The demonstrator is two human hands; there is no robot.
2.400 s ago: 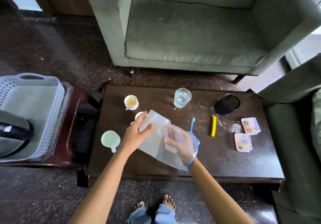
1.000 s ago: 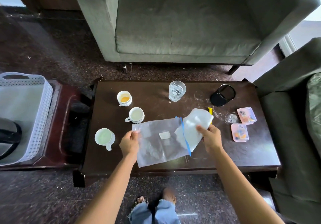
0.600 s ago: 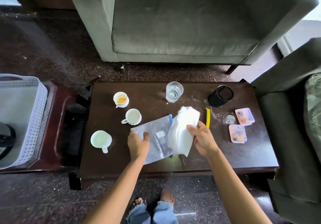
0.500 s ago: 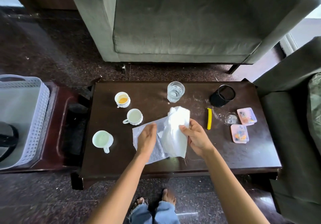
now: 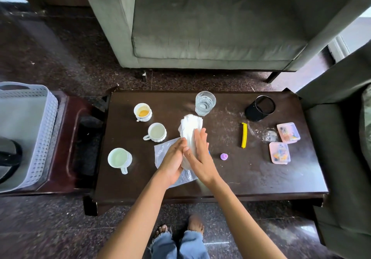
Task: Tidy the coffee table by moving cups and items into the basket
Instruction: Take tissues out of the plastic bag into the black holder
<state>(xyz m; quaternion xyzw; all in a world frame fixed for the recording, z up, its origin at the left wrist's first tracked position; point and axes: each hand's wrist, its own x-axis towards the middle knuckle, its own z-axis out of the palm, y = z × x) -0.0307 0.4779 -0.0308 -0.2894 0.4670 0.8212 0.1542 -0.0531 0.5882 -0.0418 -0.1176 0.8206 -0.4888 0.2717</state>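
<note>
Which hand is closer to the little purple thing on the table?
Right. The right hand lies flat on the folded bag, just left of the purple piece and apart from it. The left hand presses the bag's other side, farther away.

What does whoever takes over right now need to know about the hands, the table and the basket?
Left hand: fingers straight, pressing the folded plastic bag from its left.
Right hand: fingers straight, flat on the bag's right side.
On the coffee table: cup with orange dregs, white cup, pale green mug, glass of water, black mesh holder, yellow clip, purple cap, two pink boxes.
Basket stands left of the table; a black object shows inside it.
Done: bag partly folded.
Left: bag, cups and the other items all go into the basket.
</note>
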